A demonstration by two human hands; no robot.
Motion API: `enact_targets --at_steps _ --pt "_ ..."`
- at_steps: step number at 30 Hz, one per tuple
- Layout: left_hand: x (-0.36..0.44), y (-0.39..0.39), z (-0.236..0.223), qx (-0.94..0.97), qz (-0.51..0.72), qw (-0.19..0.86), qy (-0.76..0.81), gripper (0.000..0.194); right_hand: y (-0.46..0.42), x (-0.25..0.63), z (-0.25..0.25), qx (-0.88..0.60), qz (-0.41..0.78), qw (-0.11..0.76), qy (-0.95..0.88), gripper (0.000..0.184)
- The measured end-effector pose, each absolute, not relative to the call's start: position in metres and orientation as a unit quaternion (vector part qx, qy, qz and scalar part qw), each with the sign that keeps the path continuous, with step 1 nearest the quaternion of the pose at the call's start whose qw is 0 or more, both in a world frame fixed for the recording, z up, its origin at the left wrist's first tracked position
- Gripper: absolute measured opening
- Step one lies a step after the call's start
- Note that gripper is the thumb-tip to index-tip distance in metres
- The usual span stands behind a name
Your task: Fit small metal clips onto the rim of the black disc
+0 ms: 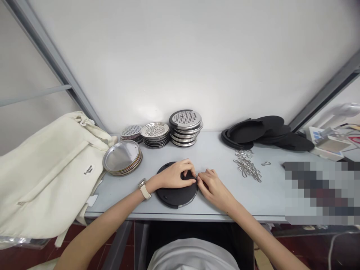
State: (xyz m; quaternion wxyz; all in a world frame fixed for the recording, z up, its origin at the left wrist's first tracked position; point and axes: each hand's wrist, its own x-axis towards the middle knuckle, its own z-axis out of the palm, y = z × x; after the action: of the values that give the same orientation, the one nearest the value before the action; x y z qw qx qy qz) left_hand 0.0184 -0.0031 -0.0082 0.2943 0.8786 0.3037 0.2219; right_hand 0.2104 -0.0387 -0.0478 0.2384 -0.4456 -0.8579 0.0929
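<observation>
Here we are at the grey table, with the black round disc (180,195) lying flat near the front edge, right in front of me, and both my hands are on it! My left hand (181,174) arches over the top, thumb and forefinger drawn narrow at the right rim; my right hand (212,185) meets it there from outside, fingertips pinched on that same rim. Anything small between those tips? Hidden, I can't tell! A bright strip of metal shows along the disc's lower right edge. On my left wrist, a watch (144,188) with a pale strap. Over to the left, a stack of smooth metal plates (121,157) sits beside the cream backpack (53,172). Along the wall, three stacks of perforated metal discs (155,130), the right-hand one tallest. Out right, black discs (270,129) overlap in a loose pile, and just in front, a heap of metal snap hooks (248,167), one hook (266,163) lying apart!
</observation>
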Motion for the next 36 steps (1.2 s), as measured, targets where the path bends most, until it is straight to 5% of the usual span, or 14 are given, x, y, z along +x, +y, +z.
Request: enact_targets --at_steps 36 --pt "0.0178 0.0022 -0.0092 0.846 0.246 0.362 0.304 0.013 -0.0392 0.2104 -0.0495 -0.468 0.088 0.243 -0.845 0.029"
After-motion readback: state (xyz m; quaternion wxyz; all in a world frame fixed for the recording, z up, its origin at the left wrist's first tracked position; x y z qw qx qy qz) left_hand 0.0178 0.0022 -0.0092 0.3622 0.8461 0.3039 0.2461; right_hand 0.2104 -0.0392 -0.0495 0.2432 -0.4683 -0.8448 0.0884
